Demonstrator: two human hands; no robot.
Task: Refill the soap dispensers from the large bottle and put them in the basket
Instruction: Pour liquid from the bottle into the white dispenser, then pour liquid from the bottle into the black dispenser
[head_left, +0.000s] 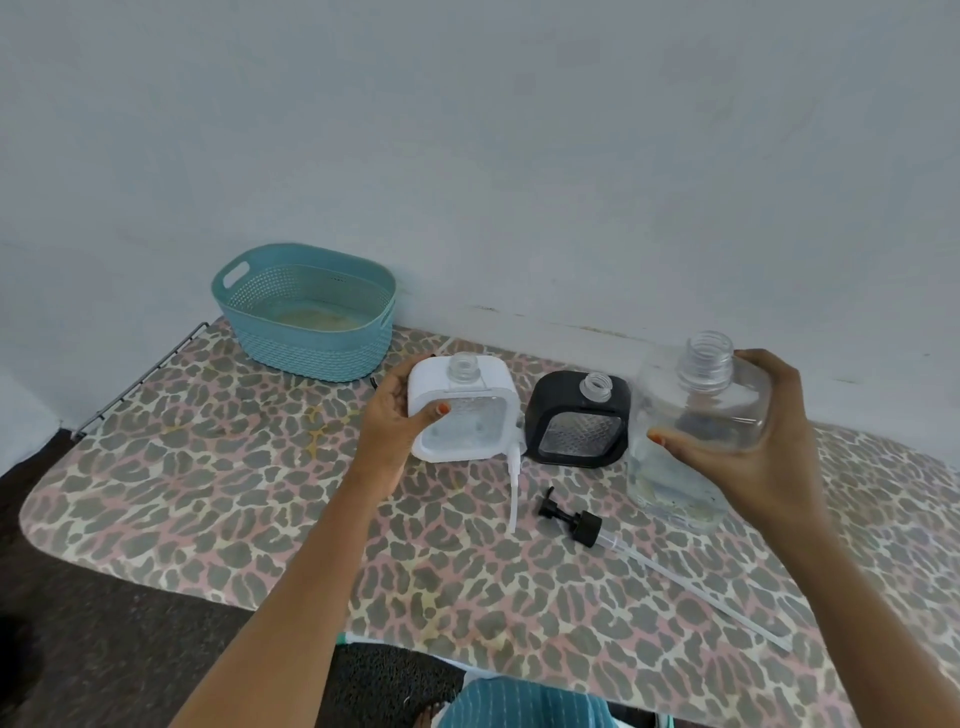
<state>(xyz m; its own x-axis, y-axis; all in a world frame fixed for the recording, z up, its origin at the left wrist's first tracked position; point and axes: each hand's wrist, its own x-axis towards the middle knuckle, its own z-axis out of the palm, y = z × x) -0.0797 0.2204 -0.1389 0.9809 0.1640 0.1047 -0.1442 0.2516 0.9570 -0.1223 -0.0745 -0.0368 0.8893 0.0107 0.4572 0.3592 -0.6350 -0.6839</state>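
Observation:
My left hand (395, 410) grips the left side of the white soap dispenser (465, 415), which stands uncapped on the leopard-print board. Beside it on the right stands the black soap dispenser (576, 421), also with an open neck. My right hand (753, 441) holds the large clear bottle (691, 431) lifted off the board, tilted a little, its cap off and some clear liquid inside. The teal basket (306, 306) sits at the back left near the wall and holds no dispenser.
A white pump with its tube (513, 488) lies in front of the white dispenser. A black pump with a long clear tube (582, 525) lies in front of the black one. The board's metal frame (140, 374) shows at the left edge; a dark floor lies below.

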